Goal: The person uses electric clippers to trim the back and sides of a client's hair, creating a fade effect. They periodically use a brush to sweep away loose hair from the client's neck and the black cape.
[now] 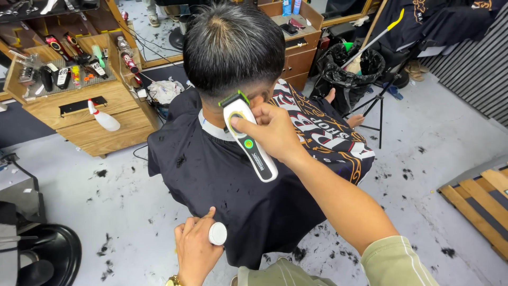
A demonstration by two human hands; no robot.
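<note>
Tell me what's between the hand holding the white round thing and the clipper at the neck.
In the head view, only the black cape over the seated person's back, flecked with cut hair, lies between the left hand and the clipper.

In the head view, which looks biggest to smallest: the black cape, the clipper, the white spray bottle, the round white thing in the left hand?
1. Cape
2. Clipper
3. Spray bottle, though it sits farther away
4. Round white object
</note>
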